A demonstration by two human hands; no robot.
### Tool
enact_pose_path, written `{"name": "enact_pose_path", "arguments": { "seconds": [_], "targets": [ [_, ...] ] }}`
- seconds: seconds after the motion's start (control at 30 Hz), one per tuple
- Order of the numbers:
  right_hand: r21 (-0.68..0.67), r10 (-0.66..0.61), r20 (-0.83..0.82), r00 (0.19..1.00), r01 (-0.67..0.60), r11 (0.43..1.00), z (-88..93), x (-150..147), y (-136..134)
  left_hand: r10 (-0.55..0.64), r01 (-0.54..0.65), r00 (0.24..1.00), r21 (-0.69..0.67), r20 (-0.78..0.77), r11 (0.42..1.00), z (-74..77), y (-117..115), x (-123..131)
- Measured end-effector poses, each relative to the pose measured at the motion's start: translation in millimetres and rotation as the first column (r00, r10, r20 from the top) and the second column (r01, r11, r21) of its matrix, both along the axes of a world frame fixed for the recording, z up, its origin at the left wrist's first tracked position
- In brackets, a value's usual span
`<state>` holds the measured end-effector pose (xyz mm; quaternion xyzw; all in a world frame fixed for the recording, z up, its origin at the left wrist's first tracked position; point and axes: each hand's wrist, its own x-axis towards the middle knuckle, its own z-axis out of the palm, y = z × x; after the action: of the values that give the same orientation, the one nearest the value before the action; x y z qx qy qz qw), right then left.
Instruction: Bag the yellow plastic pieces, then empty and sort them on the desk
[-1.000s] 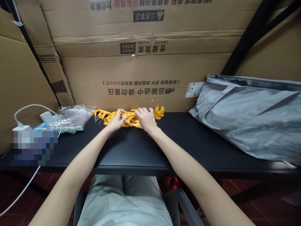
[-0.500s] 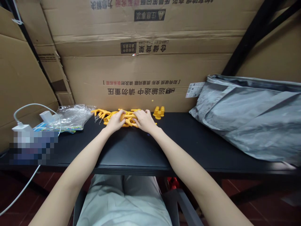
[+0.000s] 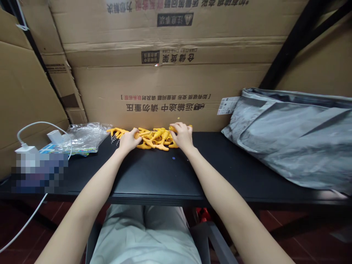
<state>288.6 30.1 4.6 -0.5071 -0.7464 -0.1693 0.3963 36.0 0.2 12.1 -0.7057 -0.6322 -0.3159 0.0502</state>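
Note:
A pile of yellow plastic pieces (image 3: 156, 138), some branched and some hollow, lies at the back of the black table. My left hand (image 3: 128, 142) is at the pile's left end, fingers closed around a yellow plastic piece (image 3: 136, 135). At the right end, my right hand (image 3: 182, 136) has its fingers bent over another yellow piece (image 3: 173, 128), which shows at the fingertips. The small flanged yellow pieces behind this hand are mostly hidden by it. Thin metal springs (image 3: 113, 139) lie by a branched yellow piece (image 3: 117, 131) left of my left hand.
Clear plastic wrapping (image 3: 85, 137) lies on the left over a colourful flat packet. A white charger (image 3: 27, 154) with a cable (image 3: 41, 123) is at far left. On the right lies a large grey bag (image 3: 291, 143). Cardboard (image 3: 165, 80) stands behind the table (image 3: 159, 176).
My hands have moved apart from the middle of the pile. The right hand has gone right, over the small flanged pieces; the left has shifted slightly left. More of the pile shows.

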Motion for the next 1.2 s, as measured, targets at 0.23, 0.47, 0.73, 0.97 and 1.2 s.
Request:
{"name": "enact_pose_path", "arguments": {
  "seconds": [0.23,0.47,0.73,0.97,1.2],
  "targets": [
    [-0.098,-0.347,-0.341,0.874,0.334,0.937,-21.3,60.6,25.3,0.035,-0.035,0.999,0.011,0.011,0.999,-2.3,4.0,-6.9],
    [-0.409,-0.459,-0.567,0.683,0.250,0.878,-51.4,92.9,41.3,0.015,-0.018,0.998,0.046,0.053,0.999,-0.3,4.5,-6.2],
    [-0.445,-0.475,-0.550,0.687,0.240,0.863,-59.6,96.6,57.0,-0.170,0.066,0.812,0.202,0.558,0.977,-10.0,26.2,-20.1],
    [-0.471,-0.506,-0.465,0.726,0.281,0.836,-59.5,95.3,55.4,-0.279,0.024,0.654,0.349,0.704,0.937,-21.1,47.8,-39.3],
    [-0.531,-0.541,-0.303,0.784,0.333,0.779,-56.7,88.9,52.1,-0.131,-0.082,0.727,0.275,0.674,0.958,-29.3,58.8,-61.8]
  ]
}}
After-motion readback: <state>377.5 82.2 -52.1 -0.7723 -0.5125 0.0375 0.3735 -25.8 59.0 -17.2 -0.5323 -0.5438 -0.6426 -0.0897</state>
